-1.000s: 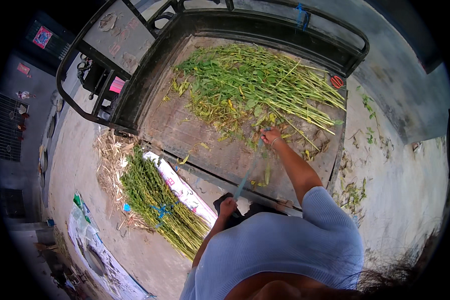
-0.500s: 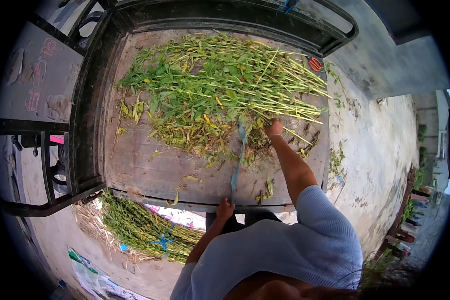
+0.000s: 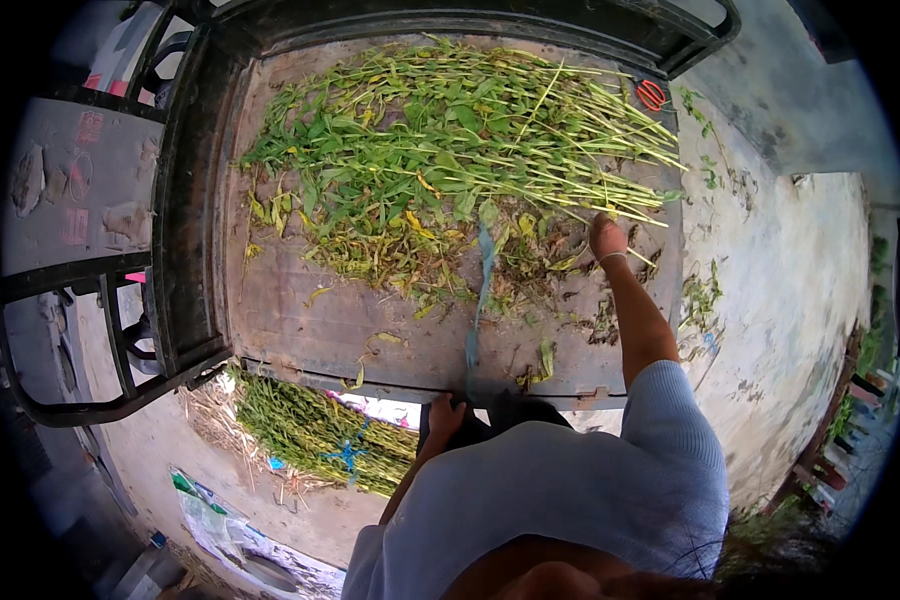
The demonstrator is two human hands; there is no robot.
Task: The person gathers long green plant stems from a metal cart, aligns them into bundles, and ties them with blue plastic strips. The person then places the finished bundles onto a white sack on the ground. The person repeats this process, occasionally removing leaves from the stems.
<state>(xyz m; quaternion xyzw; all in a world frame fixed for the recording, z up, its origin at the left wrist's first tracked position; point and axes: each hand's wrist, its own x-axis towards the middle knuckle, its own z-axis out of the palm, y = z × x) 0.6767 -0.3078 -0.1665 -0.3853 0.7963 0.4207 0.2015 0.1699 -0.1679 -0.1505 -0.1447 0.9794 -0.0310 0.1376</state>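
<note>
Stalks (image 3: 460,140): upper middle of the frame, on the bed (image 3: 270,310); long axis left to right, bare ends dipping toward the right.
Right hand (image 3: 608,238): nearer, at the lower right of the stalks, which lie up and left from it (fingers hidden, so I can't tell its grip).
Strip (image 3: 486,275): mid-frame, crosswise to the stalks.
Left hand (image 3: 445,414): lower middle, by the strip's near end; pinching or not, I can't tell.
Scissors (image 3: 651,95): upper right.
</note>
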